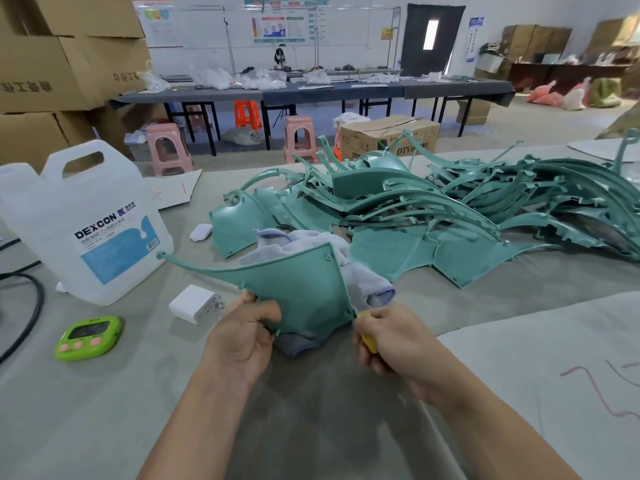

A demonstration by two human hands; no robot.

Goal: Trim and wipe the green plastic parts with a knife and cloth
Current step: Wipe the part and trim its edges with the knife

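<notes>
Pinching the lower edge of a green plastic part, the left hand presses its thumb on the near face. The right hand is closed round a yellow knife, held at the part's lower corner. The thin shell looks light and stiff but springy, best gripped close to the edge being trimmed. Just behind the grip lies the cloth; farther out, the pile of parts.

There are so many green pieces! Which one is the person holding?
The fan-shaped green piece nearest the camera, gripped by the left hand; the others lie in a pile behind it.
</notes>
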